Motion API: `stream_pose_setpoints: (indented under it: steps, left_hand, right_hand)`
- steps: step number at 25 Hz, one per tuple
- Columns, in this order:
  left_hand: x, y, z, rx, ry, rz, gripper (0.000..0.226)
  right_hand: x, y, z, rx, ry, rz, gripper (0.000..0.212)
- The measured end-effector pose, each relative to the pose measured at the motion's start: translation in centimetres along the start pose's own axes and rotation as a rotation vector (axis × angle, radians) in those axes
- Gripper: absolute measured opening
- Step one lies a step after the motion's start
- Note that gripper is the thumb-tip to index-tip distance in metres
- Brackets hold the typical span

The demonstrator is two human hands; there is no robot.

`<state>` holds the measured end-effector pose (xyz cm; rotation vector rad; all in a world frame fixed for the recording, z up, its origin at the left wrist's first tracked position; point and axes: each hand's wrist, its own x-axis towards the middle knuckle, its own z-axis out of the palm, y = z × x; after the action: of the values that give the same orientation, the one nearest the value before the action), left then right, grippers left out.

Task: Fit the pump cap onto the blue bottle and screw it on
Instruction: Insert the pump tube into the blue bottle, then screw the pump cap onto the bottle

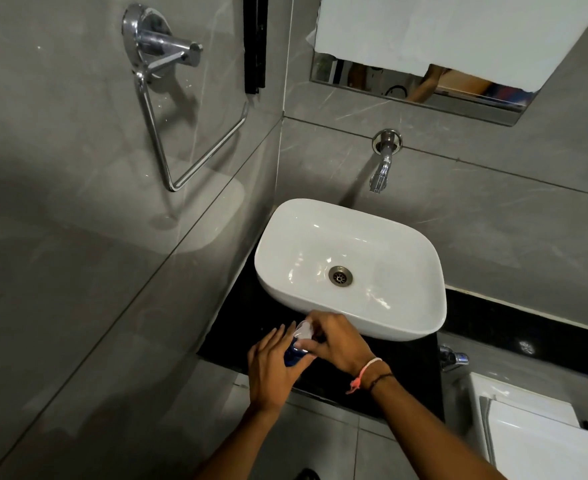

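The blue bottle [291, 356] stands on the black counter in front of the basin, mostly hidden between my hands. My left hand [273, 367] wraps around its body from the left. The clear white pump cap [302, 330] sits at the top of the bottle. My right hand [334, 341] grips the cap from the right, fingers curled around its collar. How far the cap is seated on the neck is hidden by my fingers.
A white basin [320, 211] with a metal drain sits on the black counter [403, 368] just behind my hands. A chrome tap [381, 168] juts from the grey tiled wall. A towel ring [188, 133] hangs left. A white toilet [535, 431] stands lower right.
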<state>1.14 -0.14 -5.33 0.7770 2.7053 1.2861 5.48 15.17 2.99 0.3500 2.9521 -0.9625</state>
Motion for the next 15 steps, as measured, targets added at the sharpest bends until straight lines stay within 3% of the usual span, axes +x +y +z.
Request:
stream_pose_setpoints:
  steps: [4,8,11,15]
  left_hand:
    - [-0.1,-0.1,0.2,0.020,0.003,0.002,0.068]
    - [0.1,-0.3,0.2,0.055,-0.021,0.004,0.063]
    - [0.1,-0.5,0.2,0.075,-0.036,0.010,0.061]
    - [0.1,-0.6,0.3,0.119,-0.026,0.032,0.067]
  right_hand:
    - [-2.1,2.1,1.6,0.213,0.058,0.006,0.045]
    - [-2.7,3.3,2.2,0.274,0.164,0.115,0.038]
    - [-2.7,2.9,2.4,0.324,0.136,0.103,0.053]
    - [-2.2,2.4,2.9,0.361,0.215,0.144,0.033]
